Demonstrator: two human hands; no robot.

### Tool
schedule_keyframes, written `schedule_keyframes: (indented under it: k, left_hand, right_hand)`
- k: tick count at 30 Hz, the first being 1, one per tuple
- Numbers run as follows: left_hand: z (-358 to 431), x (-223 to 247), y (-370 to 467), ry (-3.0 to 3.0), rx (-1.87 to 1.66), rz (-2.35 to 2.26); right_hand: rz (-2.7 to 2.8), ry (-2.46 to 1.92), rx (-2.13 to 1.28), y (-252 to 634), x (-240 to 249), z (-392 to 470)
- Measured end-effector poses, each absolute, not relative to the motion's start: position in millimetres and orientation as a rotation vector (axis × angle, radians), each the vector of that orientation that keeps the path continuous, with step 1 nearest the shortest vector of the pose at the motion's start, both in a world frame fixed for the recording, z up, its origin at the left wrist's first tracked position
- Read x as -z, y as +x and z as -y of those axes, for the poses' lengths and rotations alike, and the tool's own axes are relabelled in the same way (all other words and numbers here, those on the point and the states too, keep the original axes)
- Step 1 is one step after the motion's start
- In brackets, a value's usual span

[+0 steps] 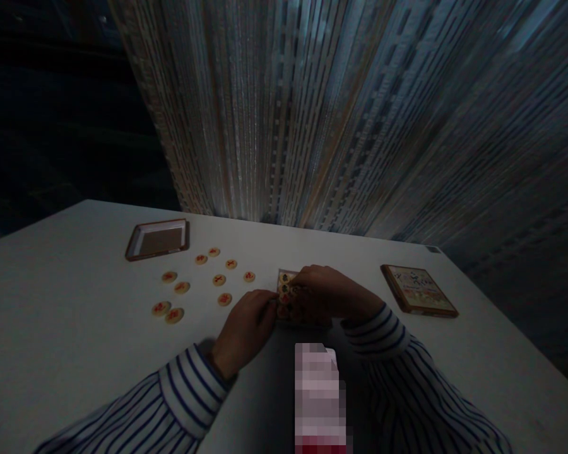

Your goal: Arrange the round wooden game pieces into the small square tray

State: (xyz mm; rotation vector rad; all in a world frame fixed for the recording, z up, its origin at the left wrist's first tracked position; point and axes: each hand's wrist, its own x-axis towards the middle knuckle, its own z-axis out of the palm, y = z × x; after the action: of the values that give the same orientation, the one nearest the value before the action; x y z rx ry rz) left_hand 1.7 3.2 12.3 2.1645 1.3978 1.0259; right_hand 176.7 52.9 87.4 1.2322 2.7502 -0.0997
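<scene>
A small open box [307,325] filled with round wooden xiangqi pieces [284,297] lies on the table between my hands. My left hand [247,325] is at the box's left side, with its curled fingers gripping the rim. Over the right part of the box, my right hand [331,289] has its fingers pinched together at a piece in the upper row; the hand and its shadow hide much of the contents. Some pieces in the box carry black characters, at least one a red character. Left of the box, several loose red-marked xiangqi pieces [218,280] lie flat, characters up.
A shallow empty tray-like lid [131,251] lies at the back left of the white table [99,353]. To the right is a flat box with a printed cover [419,290]. A striped curtain [265,113] hangs behind the table. A blurred-out pink shape [319,397] is at the front.
</scene>
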Motion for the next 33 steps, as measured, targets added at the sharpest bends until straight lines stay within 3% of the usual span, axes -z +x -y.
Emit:
schedule_keyframes:
  k: [15, 23, 33]
  left_hand:
    - [-2, -14, 2, 2.163, -1.119, -1.452]
    - [-1, -14, 0, 2.170, -1.124, -1.445]
    - [26, -14, -14, 2.068, -1.088, -1.483]
  right_hand:
    - [-2.951, 1.843, -0.196, 185, -114, -25]
    - [-2.878, 1.920, -0.037, 206, -88, 9]
    - [-3.201, 2.063, 0.031, 199, -48, 27]
